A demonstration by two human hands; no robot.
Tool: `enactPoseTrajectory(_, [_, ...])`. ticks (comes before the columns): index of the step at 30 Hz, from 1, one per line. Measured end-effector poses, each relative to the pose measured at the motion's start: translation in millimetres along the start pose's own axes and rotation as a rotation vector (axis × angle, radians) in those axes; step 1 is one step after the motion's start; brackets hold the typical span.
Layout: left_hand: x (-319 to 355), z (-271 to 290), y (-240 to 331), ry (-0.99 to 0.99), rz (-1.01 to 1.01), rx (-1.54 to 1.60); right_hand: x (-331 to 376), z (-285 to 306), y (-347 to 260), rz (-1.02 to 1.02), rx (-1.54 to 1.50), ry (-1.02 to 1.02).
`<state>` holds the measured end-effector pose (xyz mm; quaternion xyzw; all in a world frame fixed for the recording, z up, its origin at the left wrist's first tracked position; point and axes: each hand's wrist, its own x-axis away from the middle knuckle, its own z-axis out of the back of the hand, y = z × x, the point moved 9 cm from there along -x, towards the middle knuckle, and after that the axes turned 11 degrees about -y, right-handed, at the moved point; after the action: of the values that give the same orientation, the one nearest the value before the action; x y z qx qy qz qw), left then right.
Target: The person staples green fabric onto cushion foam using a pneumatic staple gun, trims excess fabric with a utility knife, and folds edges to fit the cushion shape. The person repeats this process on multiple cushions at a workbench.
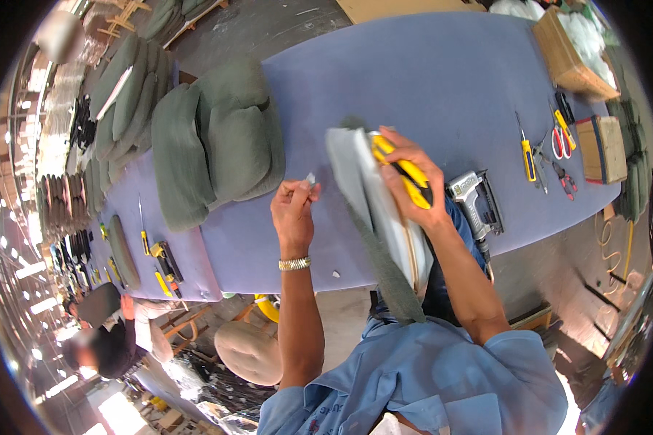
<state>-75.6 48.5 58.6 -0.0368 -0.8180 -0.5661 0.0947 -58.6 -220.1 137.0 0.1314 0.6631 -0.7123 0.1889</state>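
A yellow-and-black utility knife is gripped in my right hand. It lies against the white side of an upholstered seat pad, which stands on edge between my body and the table. Grey-green fabric wraps the pad's left side, and a thin brown edge runs down its right. The knife's blade cannot be made out. My left hand, apart from the pad, is closed with fingertips pinching a small whitish scrap. Another white scrap lies near the table's front edge.
Grey-green cushions are stacked left on the blue-covered table. A staple gun lies right of the pad. Beyond it are a screwdriver, scissors, pliers and a cardboard box. A person sits at lower left.
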Motion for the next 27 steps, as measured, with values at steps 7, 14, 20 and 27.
enactPoseTrajectory(7, [101, 86, -64, 0.233, 0.110, 0.163, 4, 65, -26, -0.149, 0.208, 0.005])
enactPoseTrajectory(14, [279, 130, -184, 0.412, 0.572, 0.049, 77, 237, 158, -0.669, 1.265, -0.433])
enactPoseTrajectory(20, [441, 254, -246, 0.934, 0.555, 0.269, 112, 238, 156, -0.860, 0.889, -0.351])
enactPoseTrajectory(27, [397, 325, -139, 1.303, 0.229, -0.056, 52, 123, -10, -0.481, 0.474, -0.136])
